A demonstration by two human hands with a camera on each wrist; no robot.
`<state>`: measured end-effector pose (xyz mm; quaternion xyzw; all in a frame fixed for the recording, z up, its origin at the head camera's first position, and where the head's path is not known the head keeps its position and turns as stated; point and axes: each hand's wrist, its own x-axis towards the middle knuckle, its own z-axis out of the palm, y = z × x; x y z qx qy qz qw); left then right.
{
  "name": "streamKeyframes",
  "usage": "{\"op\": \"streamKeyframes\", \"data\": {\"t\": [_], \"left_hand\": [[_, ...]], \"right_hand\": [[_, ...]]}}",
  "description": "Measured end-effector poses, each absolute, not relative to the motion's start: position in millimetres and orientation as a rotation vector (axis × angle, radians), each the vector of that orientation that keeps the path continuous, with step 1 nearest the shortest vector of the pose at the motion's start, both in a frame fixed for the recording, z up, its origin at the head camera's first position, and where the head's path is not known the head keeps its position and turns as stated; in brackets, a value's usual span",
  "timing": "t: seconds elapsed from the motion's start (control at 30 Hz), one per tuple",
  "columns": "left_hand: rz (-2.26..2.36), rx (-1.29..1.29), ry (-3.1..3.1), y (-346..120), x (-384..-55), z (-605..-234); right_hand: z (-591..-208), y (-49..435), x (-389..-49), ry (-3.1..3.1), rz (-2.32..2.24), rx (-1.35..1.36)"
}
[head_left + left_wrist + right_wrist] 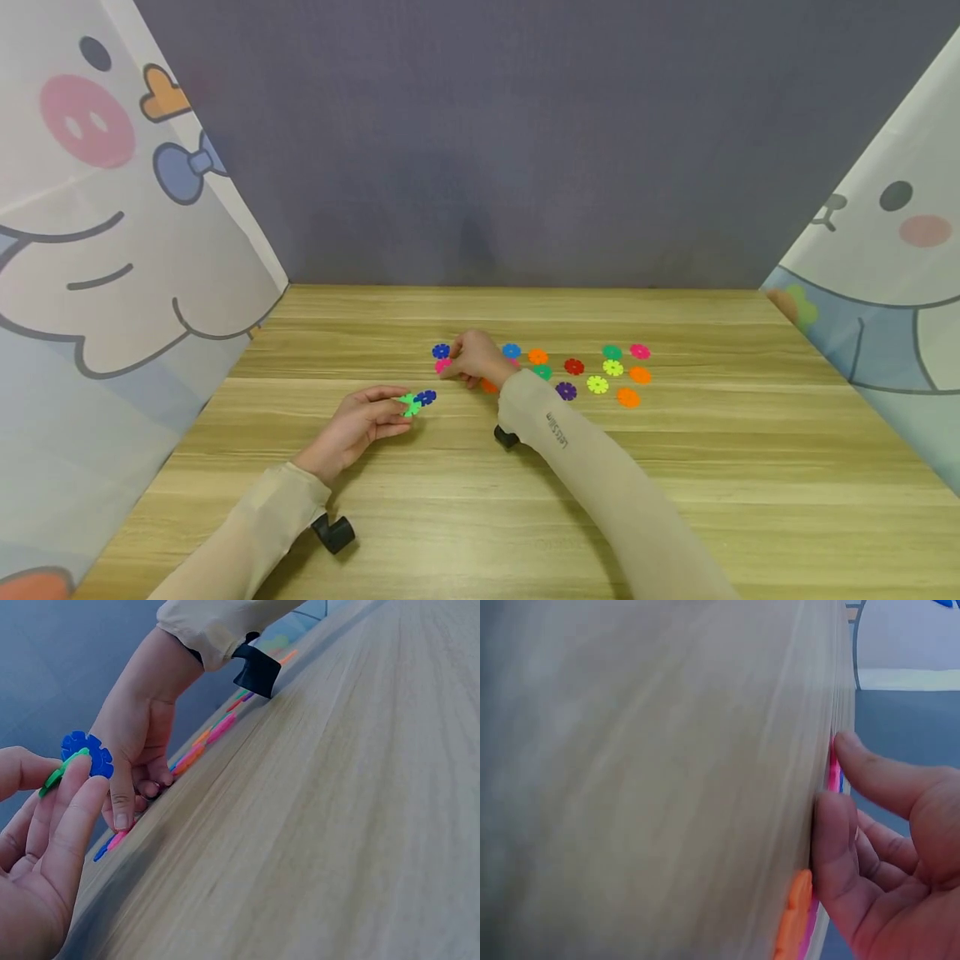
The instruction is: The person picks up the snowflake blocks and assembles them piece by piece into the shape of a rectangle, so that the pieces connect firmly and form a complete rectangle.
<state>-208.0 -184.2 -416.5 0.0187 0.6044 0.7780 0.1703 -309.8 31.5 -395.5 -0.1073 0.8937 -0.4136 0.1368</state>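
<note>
My left hand (367,421) pinches a bright green snowflake disc (410,406) between thumb and fingers. A dark blue disc (88,754) is slotted into the green one at an angle, and the pair is held up off the table. Farther forward, my right hand (477,357) reaches down to the tabletop with curled fingers. Its thumb and index finger are at the edges of a pink disc (442,366) lying flat. Just behind the pink disc lies another dark blue disc (441,351). An orange disc (793,919) is close beside the right fingers.
Several loose discs spread rightward on the wooden table (480,517), among them a red disc (573,367), a purple disc (566,391) and a yellow disc (597,384). A grey wall (510,167) stands behind, with cartoon-printed panels (97,217) at both sides.
</note>
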Motion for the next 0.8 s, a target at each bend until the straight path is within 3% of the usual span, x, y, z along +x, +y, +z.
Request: {"op": "streamKeyframes", "data": {"t": [0.8], "left_hand": [[2.213,0.069,1.729,-182.6,-213.4,-415.0]], "right_hand": [[-394.0,32.6,-306.1,2.58,-1.262,-0.286]]}}
